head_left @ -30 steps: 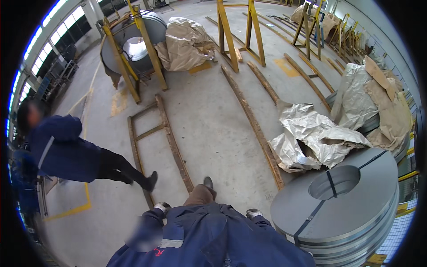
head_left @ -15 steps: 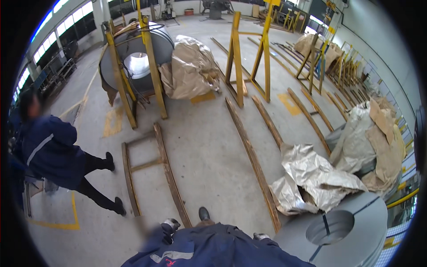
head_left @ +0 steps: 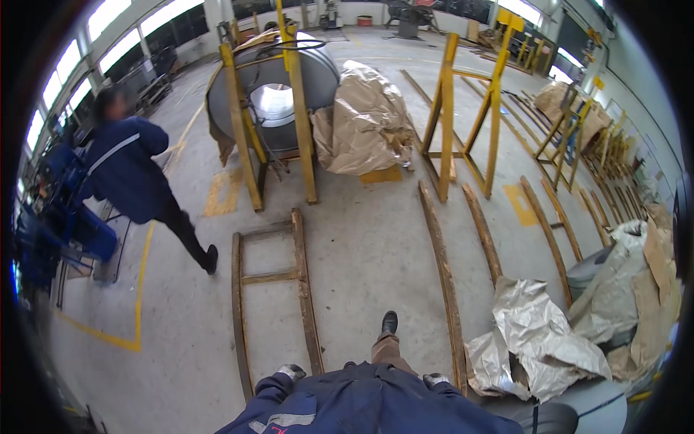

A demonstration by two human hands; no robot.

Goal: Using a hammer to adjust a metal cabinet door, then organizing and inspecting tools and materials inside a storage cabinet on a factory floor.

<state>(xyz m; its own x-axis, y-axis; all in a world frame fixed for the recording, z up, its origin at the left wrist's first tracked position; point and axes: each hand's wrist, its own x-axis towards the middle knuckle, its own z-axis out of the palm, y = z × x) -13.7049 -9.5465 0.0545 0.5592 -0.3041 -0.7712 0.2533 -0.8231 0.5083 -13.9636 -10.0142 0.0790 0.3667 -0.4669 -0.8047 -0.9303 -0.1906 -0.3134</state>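
I am walking across the concrete floor [head_left: 361,239], my gloved left hand [head_left: 292,372] and right hand [head_left: 436,378] hanging beside my jacket, seemingly empty, though I cannot tell whether they are clenched. The wooden cradle frame [head_left: 271,289] is lying just ahead left; crumpled wrapping paper [head_left: 535,340] near right.

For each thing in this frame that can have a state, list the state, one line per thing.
Steel coil: on edge between yellow posts, unwrapped.
Wrapped bundle: covered in brown paper, standing beside the coil.
Wooden skid: flat on the floor, nothing on it.
Crumpled wrapping: loose, heaped on the floor.
Co-worker: mid-stride.
Left hand: gloved, nothing held.
Right hand: gloved, nothing held.
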